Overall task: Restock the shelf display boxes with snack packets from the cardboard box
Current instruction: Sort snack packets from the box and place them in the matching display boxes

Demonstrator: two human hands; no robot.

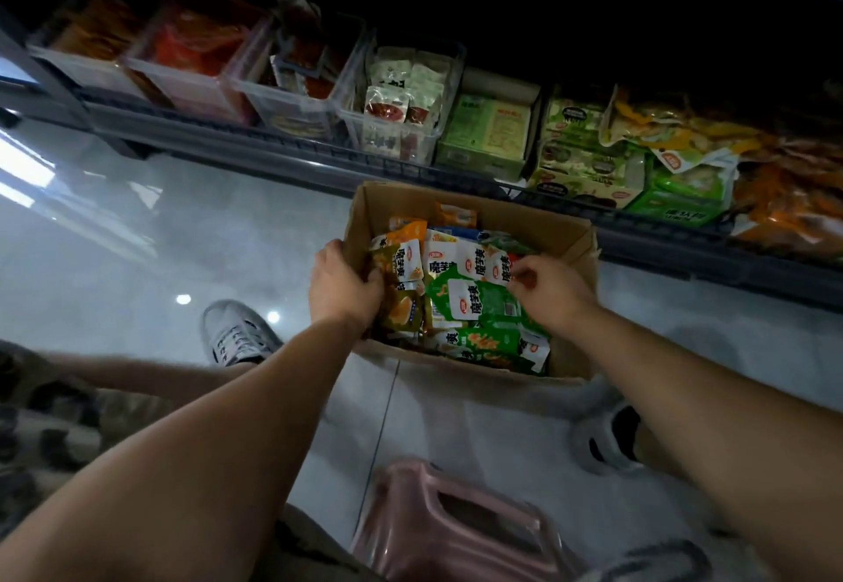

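Pink stool: bottom edge of the head view, blurred, handle slot on top, standing on the grey floor.
Shoes: 2 in view; grey laced shoe left of the box, grey and black shoe near its right corner.
Cardboard box: on the floor just in front of the shelf, flaps open, between both forearms.
Snack packets: fill the box in a loose heap; green, white, olive and orange wrappers.
Left hand: straddles the box's left wall, fingers curled over it and down inside, tips against an olive packet.
Right hand: over the right half of the heap, thumb and fingertips narrowed to a pinch on the edge of a white packet.
Shelf: dark rail running across, low, beyond the box.
Display boxes: 4 clear bins at left with red, orange and white packets; green carton beside them; further green cartons and loose orange packs to the right, in shadow.
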